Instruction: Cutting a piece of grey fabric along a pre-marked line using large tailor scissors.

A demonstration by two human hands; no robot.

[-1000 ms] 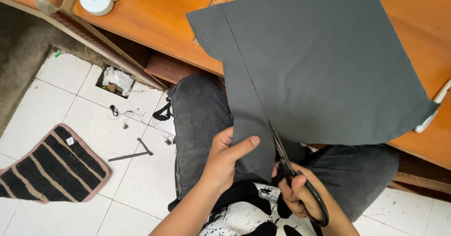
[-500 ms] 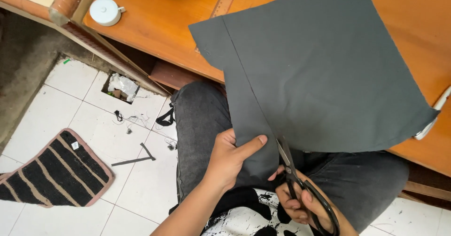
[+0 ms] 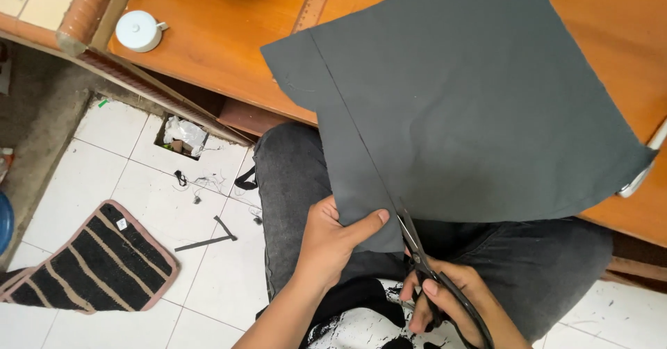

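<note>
**Scissors at the near edge of grey cloth**

A large sheet of dark grey fabric lies on the orange-brown wooden surface, its near part hanging off the edge over the person's lap in dark grey jeans. The left hand pinches the cloth's near-left corner — thumb on top, the other fingers tucked beneath. Just to the right, the right hand holds a pair of black-handled scissors, fingers closed through the loops; the blades point away from the person, their tips at the near edge of the fabric where a thin straight line runs up the cloth.

At the far left of the surface sits a small round white lidded container — its contents cannot be seen. On the white tiled floor at the left lies a black striped mat with a pink border.
</note>
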